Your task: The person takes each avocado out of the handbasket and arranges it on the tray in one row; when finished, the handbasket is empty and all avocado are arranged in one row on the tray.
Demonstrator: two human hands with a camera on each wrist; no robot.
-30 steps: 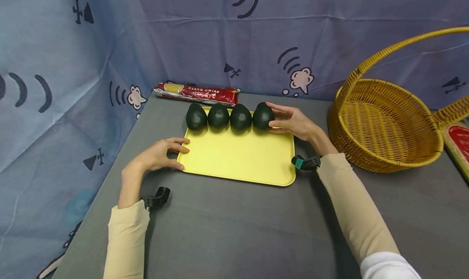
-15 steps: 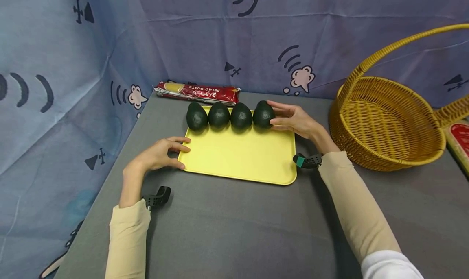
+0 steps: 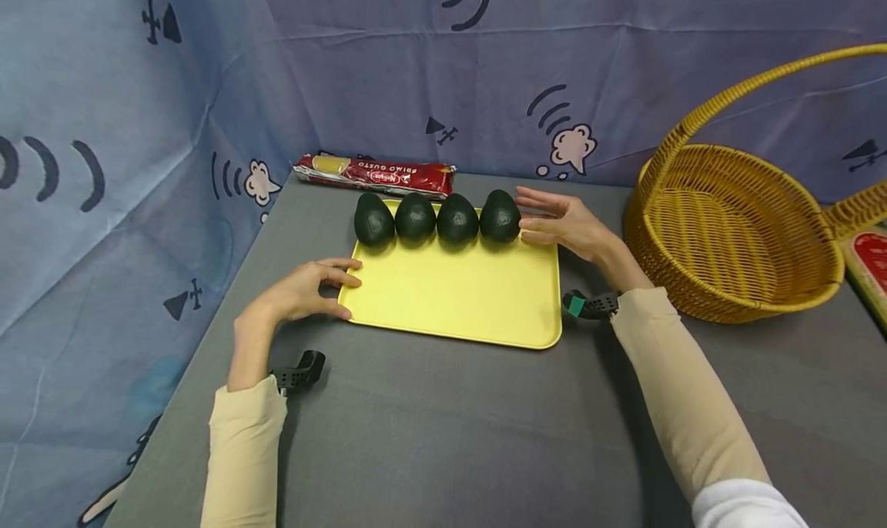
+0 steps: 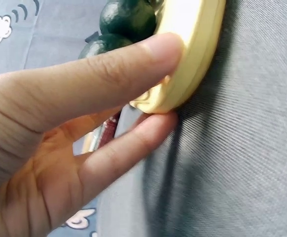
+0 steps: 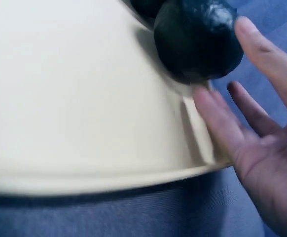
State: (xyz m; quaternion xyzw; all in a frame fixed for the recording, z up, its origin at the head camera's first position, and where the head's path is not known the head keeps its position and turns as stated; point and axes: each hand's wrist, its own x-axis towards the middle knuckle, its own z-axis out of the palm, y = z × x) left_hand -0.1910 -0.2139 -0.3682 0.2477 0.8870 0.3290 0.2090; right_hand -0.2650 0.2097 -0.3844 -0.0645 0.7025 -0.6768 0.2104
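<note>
Several dark green avocados [image 3: 457, 220] stand in a row along the far side of a yellow tray [image 3: 450, 297]. My left hand [image 3: 301, 291] holds the tray by its left edge; in the left wrist view the thumb and a finger [image 4: 128, 148] meet its pale rim [image 4: 188, 54] from either side. Just right of the rightmost avocado [image 3: 500, 217] is my right hand [image 3: 571, 224], its fingers spread and relaxed. In the right wrist view the fingers of that hand [image 5: 267, 158] lie close beside this avocado [image 5: 197, 42], without curling round it.
Behind the tray lies a red pasta packet [image 3: 374, 175]. A yellow wicker basket [image 3: 734, 235] with a tall handle stands to the right. Past it, a red and yellow package [image 3: 869, 258] is partly hidden. Printed blue cloth [image 3: 499, 81] hangs behind the grey table [image 3: 443, 436].
My right hand has let go of the rightmost avocado and moved slightly right, its fingers spreading. The left hand stays on the tray's edge.
</note>
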